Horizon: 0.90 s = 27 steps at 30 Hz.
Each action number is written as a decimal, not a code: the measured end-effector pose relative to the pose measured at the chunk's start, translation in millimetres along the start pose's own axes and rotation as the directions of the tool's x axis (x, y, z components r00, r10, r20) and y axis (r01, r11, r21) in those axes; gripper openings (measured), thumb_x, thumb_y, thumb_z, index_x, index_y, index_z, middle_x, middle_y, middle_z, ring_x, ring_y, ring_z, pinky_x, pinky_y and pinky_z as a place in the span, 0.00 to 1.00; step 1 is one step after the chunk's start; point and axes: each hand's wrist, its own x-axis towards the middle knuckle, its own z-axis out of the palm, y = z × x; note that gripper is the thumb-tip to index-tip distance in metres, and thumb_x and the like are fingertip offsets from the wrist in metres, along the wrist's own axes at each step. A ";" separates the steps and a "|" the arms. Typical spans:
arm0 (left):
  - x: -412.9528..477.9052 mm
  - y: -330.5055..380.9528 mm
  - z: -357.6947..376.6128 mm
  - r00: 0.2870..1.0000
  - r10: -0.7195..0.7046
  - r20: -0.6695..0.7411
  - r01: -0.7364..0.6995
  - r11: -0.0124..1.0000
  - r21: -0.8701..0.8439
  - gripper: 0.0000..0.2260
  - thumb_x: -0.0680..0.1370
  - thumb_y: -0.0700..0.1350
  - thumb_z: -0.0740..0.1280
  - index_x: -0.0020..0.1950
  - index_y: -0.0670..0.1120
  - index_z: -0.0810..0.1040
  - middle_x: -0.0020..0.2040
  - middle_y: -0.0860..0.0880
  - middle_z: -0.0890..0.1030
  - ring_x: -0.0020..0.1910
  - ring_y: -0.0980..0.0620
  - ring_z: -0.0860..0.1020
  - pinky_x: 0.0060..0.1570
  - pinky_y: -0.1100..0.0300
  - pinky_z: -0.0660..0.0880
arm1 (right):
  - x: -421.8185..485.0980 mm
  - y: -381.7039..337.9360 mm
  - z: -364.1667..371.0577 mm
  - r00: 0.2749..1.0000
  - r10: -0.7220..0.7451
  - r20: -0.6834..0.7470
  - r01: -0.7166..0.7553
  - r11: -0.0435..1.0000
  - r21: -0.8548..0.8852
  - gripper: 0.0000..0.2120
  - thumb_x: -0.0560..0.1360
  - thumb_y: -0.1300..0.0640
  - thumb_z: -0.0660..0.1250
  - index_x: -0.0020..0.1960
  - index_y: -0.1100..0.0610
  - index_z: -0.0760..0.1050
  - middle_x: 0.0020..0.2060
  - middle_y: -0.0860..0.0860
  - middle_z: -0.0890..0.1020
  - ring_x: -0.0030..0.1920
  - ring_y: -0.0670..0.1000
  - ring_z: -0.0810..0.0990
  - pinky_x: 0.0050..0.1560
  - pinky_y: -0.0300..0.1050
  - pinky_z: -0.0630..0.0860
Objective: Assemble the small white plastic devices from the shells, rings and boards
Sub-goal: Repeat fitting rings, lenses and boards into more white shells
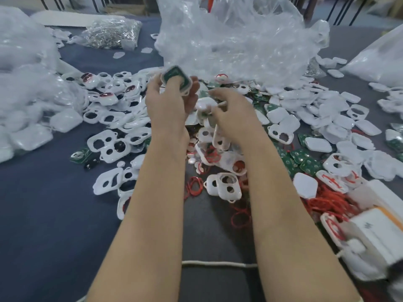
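Observation:
My left hand (169, 99) is raised above the pile and grips a white shell with a green board (177, 77) lying in it, fingers curled round its edges. Just to the right, my right hand (229, 106) hovers lower with its fingers curled round a small white piece (204, 105); what that piece is I cannot tell. White front shells with two holes (109, 147) lie scattered on the left. Closed white back shells (281, 115) are heaped on the right. Green boards (303, 158) and red rings (194, 186) lie among them.
A big crumpled clear plastic bag (229, 40) stands behind the pile. More bags of white parts (28, 88) fill the left side, and a bag of metal pieces (113, 33) sits at the back. White boxes (375, 232) and a white cord (218, 264) lie near the front right on the blue cloth (54, 214).

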 end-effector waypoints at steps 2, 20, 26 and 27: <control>-6.0 -4.1 -12.9 0.999 -0.039 -0.009 0.038 0.999 -0.017 0.13 0.80 0.36 0.60 0.64 0.40 0.72 0.45 0.43 0.82 0.37 0.52 0.82 0.44 0.59 0.79 | -8.7 3.7 -2.2 1.000 -0.002 -0.011 0.001 0.999 -0.045 0.25 0.75 0.67 0.57 0.71 0.53 0.68 0.67 0.52 0.74 0.66 0.51 0.72 0.61 0.40 0.67; -26.3 -30.4 -28.0 0.983 -0.145 0.110 0.104 0.945 0.309 0.14 0.79 0.36 0.63 0.65 0.43 0.72 0.56 0.40 0.80 0.38 0.52 0.83 0.37 0.62 0.80 | -38.5 19.2 2.7 0.946 0.157 -0.284 0.014 0.855 0.518 0.21 0.78 0.65 0.62 0.70 0.57 0.66 0.58 0.51 0.77 0.49 0.37 0.79 0.55 0.38 0.78; -25.2 -35.1 -28.1 0.994 0.057 0.093 -0.088 0.921 0.379 0.09 0.79 0.35 0.63 0.51 0.50 0.74 0.52 0.43 0.80 0.45 0.49 0.82 0.42 0.58 0.81 | -37.9 21.5 7.4 0.953 0.031 -0.303 0.041 0.973 0.228 0.16 0.77 0.64 0.63 0.64 0.57 0.74 0.51 0.50 0.78 0.47 0.42 0.77 0.52 0.33 0.74; -24.8 -35.6 -28.4 0.994 0.067 0.081 -0.092 0.928 0.361 0.09 0.79 0.36 0.63 0.50 0.51 0.74 0.53 0.42 0.80 0.45 0.49 0.82 0.40 0.59 0.81 | -37.6 22.0 8.3 0.957 0.002 -0.290 0.046 0.986 0.160 0.15 0.76 0.63 0.63 0.63 0.57 0.74 0.52 0.51 0.78 0.49 0.45 0.77 0.54 0.36 0.74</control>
